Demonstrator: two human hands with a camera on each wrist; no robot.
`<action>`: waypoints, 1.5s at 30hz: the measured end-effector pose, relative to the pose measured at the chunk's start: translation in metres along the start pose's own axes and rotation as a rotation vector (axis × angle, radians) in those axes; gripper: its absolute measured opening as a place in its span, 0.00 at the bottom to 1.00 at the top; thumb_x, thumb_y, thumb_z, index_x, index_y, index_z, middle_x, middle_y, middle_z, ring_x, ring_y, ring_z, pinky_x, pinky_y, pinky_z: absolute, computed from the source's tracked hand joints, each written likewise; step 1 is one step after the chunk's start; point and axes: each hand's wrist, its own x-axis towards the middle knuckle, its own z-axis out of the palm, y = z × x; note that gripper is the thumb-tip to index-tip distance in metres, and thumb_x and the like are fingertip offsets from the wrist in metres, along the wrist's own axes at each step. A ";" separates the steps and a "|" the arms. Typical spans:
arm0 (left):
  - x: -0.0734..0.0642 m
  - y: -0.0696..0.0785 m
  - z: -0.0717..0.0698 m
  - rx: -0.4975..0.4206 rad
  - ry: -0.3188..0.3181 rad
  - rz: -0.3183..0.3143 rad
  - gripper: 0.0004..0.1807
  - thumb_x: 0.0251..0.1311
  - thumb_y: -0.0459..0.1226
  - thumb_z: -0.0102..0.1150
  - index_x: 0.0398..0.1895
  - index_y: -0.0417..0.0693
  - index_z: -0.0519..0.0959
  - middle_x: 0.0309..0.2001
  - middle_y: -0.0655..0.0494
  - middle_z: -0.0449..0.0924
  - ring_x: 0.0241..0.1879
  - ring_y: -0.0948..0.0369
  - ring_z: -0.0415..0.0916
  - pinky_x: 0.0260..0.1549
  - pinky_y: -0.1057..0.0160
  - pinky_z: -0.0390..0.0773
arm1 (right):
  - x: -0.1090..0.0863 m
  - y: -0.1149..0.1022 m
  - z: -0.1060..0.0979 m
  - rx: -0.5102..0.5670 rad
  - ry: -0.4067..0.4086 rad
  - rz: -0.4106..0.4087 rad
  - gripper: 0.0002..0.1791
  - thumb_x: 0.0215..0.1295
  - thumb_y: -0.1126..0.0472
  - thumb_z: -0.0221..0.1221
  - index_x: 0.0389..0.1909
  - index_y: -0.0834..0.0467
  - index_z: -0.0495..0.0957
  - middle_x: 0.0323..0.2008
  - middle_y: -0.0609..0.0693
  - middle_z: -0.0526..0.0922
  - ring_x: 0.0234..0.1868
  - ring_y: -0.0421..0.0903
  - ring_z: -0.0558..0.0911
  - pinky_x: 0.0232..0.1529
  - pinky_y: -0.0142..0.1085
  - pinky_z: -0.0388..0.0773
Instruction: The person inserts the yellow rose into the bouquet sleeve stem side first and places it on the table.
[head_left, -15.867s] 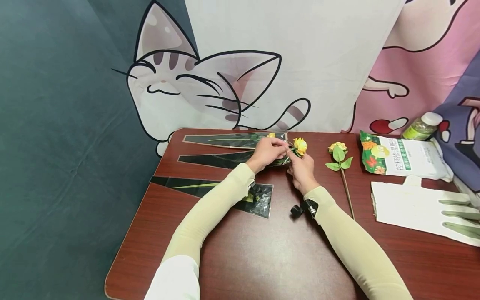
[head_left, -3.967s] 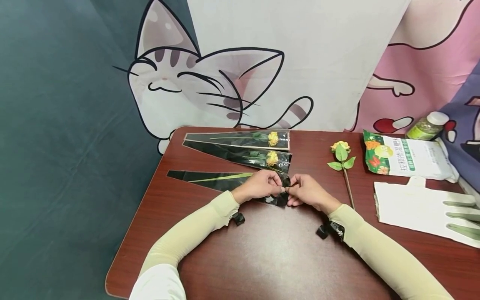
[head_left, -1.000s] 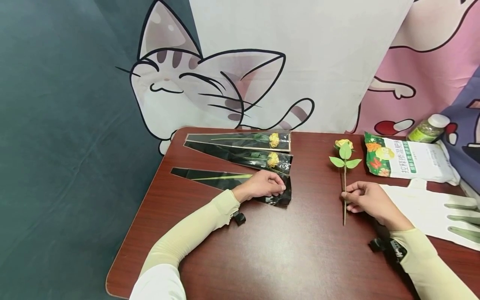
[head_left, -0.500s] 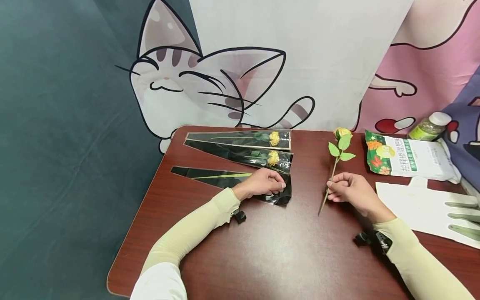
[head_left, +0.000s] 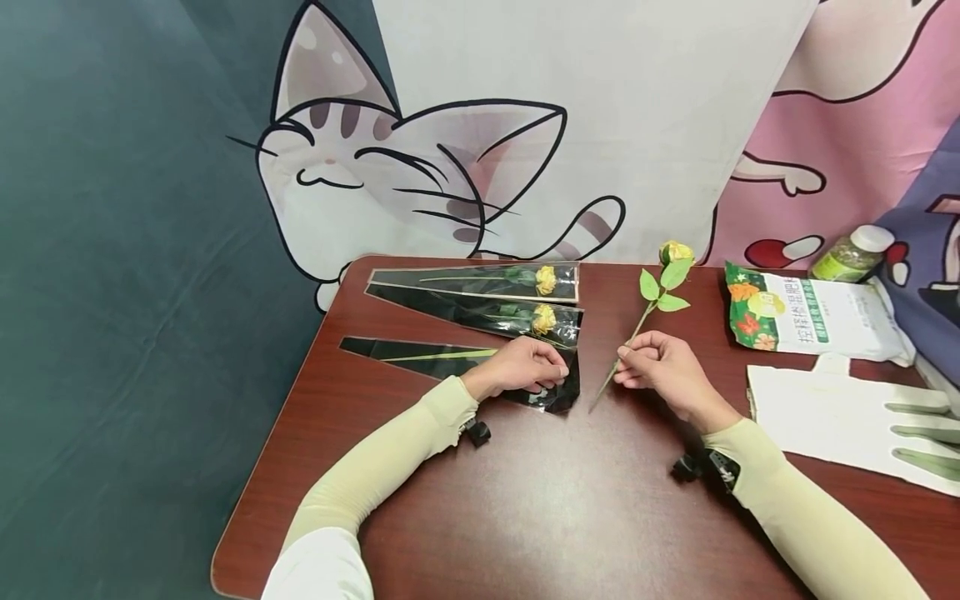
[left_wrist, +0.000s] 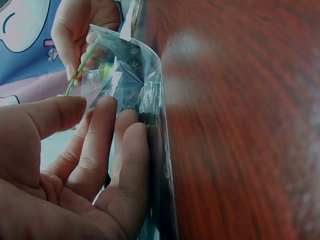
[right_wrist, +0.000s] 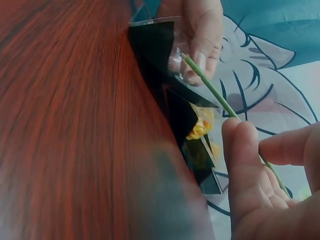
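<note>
My left hand (head_left: 525, 364) pinches the mouth of a long, tapered flower sleeve (head_left: 416, 353), black with a clear front, lying on the table. In the left wrist view the clear film (left_wrist: 112, 75) stands lifted at the fingertips, leaving the mouth parted. My right hand (head_left: 667, 375) pinches the stem of a yellow artificial rose (head_left: 672, 303) between thumb and fingers. The rose leans with its bloom up and away. Its stem's lower end (right_wrist: 192, 65) points toward the sleeve mouth; whether it touches the film I cannot tell.
Two sleeves, each with a yellow rose inside, lie behind: the far sleeve (head_left: 480, 279) and the nearer one (head_left: 480, 310). To the right are a printed fertilizer bag (head_left: 817, 312), a lidded jar (head_left: 851, 254) and white gloves (head_left: 817, 408). A printed cloth (head_left: 645, 133) hangs behind the table.
Earlier both hands worked on a rose at the second sleeve, then on the third sleeve's mouth. The right hand has since picked up the rose and carried it left, tilting it. The left hand stays put.
</note>
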 end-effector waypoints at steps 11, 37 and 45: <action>0.002 -0.001 0.001 -0.018 0.008 -0.004 0.06 0.70 0.42 0.70 0.40 0.50 0.89 0.35 0.56 0.91 0.35 0.60 0.88 0.34 0.62 0.89 | 0.018 0.007 0.021 0.013 0.050 -0.024 0.09 0.77 0.67 0.60 0.44 0.64 0.68 0.27 0.49 0.90 0.27 0.41 0.90 0.34 0.38 0.91; 0.011 0.007 0.017 -0.168 0.082 0.083 0.05 0.71 0.31 0.65 0.46 0.40 0.87 0.33 0.50 0.87 0.26 0.62 0.85 0.32 0.62 0.90 | 0.017 0.022 0.044 0.006 0.081 -0.005 0.09 0.78 0.66 0.59 0.44 0.67 0.68 0.28 0.49 0.90 0.27 0.38 0.89 0.32 0.34 0.90; 0.014 0.008 0.021 -0.192 0.109 0.080 0.05 0.71 0.31 0.65 0.45 0.40 0.86 0.34 0.50 0.87 0.25 0.63 0.85 0.33 0.61 0.91 | 0.016 0.025 0.051 0.072 0.097 0.029 0.08 0.76 0.67 0.60 0.43 0.66 0.70 0.28 0.50 0.90 0.27 0.39 0.89 0.33 0.32 0.89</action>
